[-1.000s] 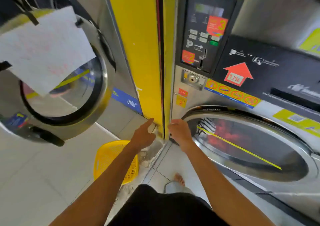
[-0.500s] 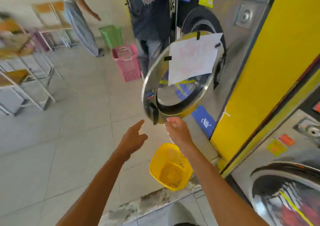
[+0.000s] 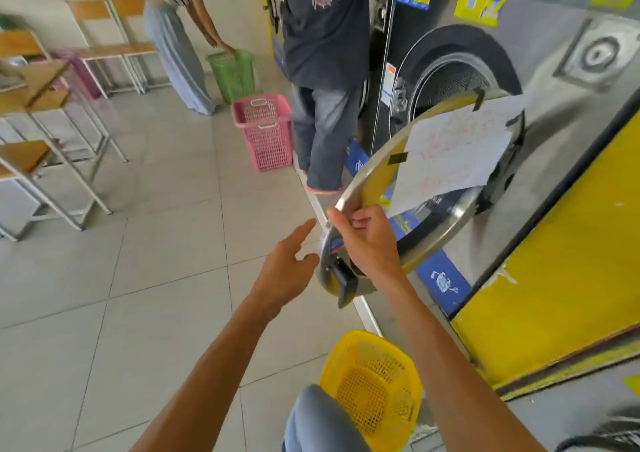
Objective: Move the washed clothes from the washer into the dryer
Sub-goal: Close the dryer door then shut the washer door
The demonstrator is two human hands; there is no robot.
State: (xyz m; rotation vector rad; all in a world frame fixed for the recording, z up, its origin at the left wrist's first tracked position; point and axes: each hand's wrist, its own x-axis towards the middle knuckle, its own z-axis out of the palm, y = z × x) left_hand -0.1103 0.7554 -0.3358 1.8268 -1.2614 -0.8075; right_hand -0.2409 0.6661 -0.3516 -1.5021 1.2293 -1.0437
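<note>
A steel machine [image 3: 554, 133] stands at the right with its round door [image 3: 433, 244] swung out towards me. A white paper sheet [image 3: 450, 154] is taped over the door glass. My right hand [image 3: 367, 240] grips the door's free rim, just above its black latch handle [image 3: 344, 282]. My left hand [image 3: 287, 268] hovers open just left of the door, forefinger stretched towards the rim. The drum opening [image 3: 453, 84] behind the door looks dark. An empty yellow basket [image 3: 374, 386] sits on the floor below my right arm. No clothes are in view.
A person in dark clothes [image 3: 322, 71] stands at the neighbouring machine beside a pink basket [image 3: 265, 129]. Another person [image 3: 176, 36] bends over a green basket [image 3: 232, 72]. Chairs and tables [image 3: 41, 133] line the left. A yellow panel [image 3: 561, 278] flanks the machine. The floor is tiled.
The view swung left from the closed machine with red laundry to the open one. My right hand rose and took hold of the door's rim; my left hand followed, still open.
</note>
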